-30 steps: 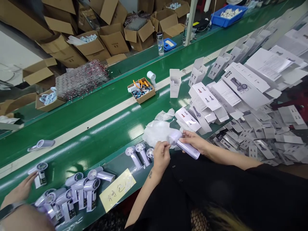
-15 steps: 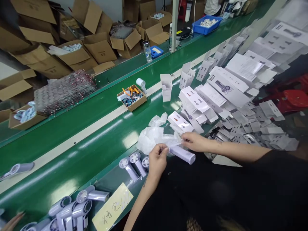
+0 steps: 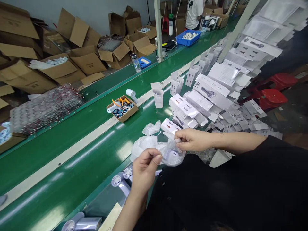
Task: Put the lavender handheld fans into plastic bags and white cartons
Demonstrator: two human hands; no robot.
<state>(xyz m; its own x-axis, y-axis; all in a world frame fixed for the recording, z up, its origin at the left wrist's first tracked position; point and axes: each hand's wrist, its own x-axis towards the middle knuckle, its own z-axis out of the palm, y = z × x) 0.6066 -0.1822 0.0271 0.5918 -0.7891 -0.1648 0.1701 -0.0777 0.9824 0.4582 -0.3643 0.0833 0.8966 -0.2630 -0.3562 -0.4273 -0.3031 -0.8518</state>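
My left hand (image 3: 145, 170) and my right hand (image 3: 191, 140) each pinch one edge of a clear plastic bag (image 3: 171, 154), held just above the near edge of the green conveyor belt (image 3: 79, 166). A lilac handheld fan (image 3: 169, 155) shows through the bag between my hands. More crumpled clear bags (image 3: 141, 146) lie on the belt just behind my left hand. Several bare lilac fans (image 3: 121, 180) lie on the ledge below my left hand.
A heap of white printed cartons (image 3: 207, 96) covers the belt's right side. A small open box of tools and parts (image 3: 122, 109) sits mid-belt beside upright cartons (image 3: 158, 95). Open cardboard boxes (image 3: 86, 61) line the far side. A person (image 3: 193, 12) stands at the far end.
The fan, held bare in my right hand before, now sits inside the clear bag stretched between both hands. My view has shifted right, and the other person's hand at lower left is gone.
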